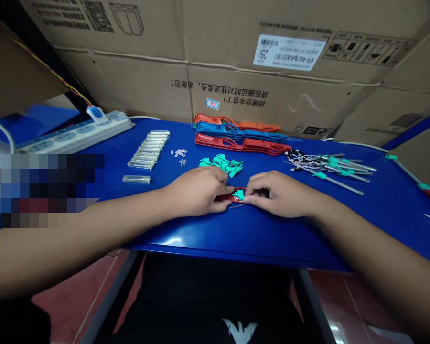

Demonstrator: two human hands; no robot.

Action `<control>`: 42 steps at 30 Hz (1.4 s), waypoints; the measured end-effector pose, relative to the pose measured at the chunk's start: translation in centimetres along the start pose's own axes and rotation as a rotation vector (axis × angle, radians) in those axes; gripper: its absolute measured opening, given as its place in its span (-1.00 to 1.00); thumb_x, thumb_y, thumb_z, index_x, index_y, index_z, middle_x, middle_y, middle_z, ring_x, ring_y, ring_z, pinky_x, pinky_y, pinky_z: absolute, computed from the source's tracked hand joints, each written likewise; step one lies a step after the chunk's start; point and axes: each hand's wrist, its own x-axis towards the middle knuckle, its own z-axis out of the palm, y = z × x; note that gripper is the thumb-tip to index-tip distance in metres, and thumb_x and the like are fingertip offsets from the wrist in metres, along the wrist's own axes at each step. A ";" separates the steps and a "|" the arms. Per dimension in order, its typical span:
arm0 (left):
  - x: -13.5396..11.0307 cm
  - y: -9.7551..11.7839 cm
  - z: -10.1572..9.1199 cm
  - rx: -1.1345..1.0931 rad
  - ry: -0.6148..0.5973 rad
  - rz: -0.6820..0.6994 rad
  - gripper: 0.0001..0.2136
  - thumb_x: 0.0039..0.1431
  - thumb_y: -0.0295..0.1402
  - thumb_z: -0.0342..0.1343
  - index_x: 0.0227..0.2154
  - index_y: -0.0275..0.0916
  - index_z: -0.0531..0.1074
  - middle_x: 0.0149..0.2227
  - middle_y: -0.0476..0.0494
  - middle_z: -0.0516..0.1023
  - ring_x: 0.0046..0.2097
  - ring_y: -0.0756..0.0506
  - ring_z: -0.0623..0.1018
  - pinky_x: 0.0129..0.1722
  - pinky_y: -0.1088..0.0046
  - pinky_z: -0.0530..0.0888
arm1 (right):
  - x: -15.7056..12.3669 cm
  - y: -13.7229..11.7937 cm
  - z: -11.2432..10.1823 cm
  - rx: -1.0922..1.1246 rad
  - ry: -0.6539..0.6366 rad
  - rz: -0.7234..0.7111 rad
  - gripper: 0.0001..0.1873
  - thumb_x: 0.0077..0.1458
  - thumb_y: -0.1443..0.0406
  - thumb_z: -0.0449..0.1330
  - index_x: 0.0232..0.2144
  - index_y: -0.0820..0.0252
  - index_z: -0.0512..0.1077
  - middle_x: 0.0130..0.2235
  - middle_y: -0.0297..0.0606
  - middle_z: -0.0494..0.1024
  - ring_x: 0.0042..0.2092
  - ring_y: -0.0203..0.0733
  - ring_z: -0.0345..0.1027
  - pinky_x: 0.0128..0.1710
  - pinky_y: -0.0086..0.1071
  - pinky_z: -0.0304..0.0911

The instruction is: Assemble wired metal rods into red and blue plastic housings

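the left hand (197, 192) and right hand (277, 193) meet near the front edge of the blue table (272, 229), fingers curled and closed, pinching a small red plastic piece (228, 196) from both ends, with a teal plastic tab (240, 194) showing at its middle. just beyond the hands lies a heap of teal tabs (221, 165). red, blue and orange plastic handles (236, 130) lie in rows along the back edge, clear tubes (147, 150) line up toward the left, and metal pins with teal collars (331, 168) fan out toward the right.
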 end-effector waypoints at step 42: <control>0.7 0.7 1.0 -0.247 0.034 -0.147 -0.74 0.29 -0.32 0.14 -0.02 -0.25 0.56 -0.18 -0.21 0.56 -0.11 -0.15 0.53 -0.07 0.29 0.48 | 1.3 0.4 -0.7 0.148 -0.016 0.367 -0.85 0.07 0.23 0.26 -0.37 0.16 0.61 -0.37 -0.32 0.60 -0.35 -0.27 0.36 -0.33 -0.39 0.23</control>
